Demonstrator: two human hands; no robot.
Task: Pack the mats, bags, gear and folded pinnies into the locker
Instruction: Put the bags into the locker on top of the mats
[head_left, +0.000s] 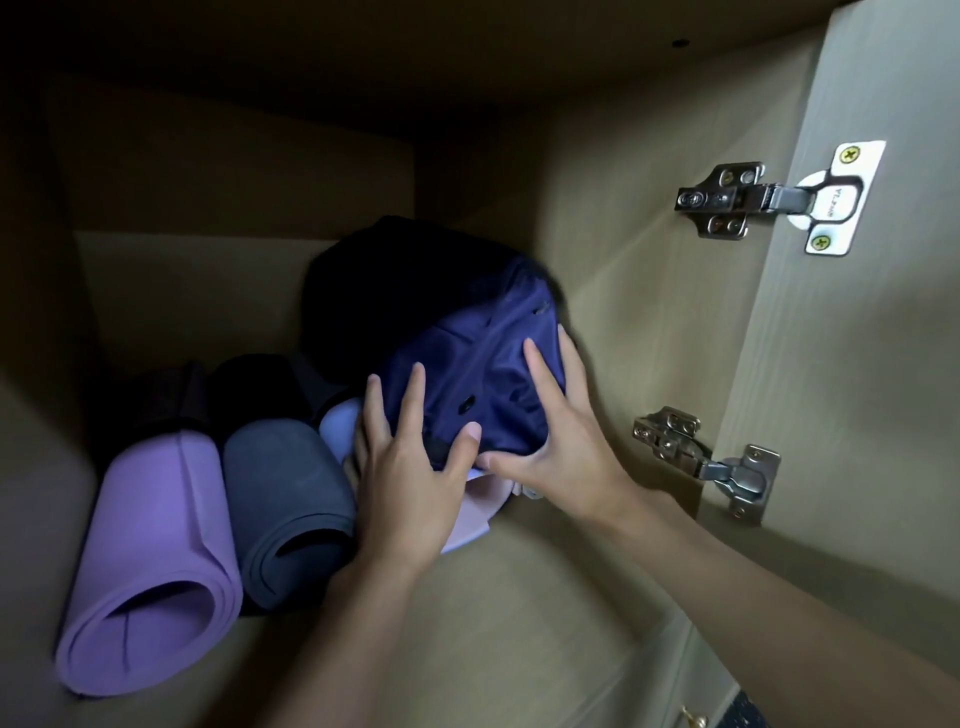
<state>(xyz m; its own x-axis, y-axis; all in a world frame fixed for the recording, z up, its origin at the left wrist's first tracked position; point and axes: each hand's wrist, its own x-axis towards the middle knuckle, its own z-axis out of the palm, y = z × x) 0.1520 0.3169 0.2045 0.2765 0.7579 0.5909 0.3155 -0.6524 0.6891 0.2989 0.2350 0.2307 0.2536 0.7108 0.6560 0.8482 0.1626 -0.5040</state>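
Head cam peeks into the locker (623, 312): both hands press flat on the navy bag (483, 364), fingers straight and spread, left hand (410, 483) on its front and right hand (561, 441) on its right side. The bag's against the right wall, beside the rolled purple mat (156, 545) and grey mat (291, 499), black bag (363, 280) behind.
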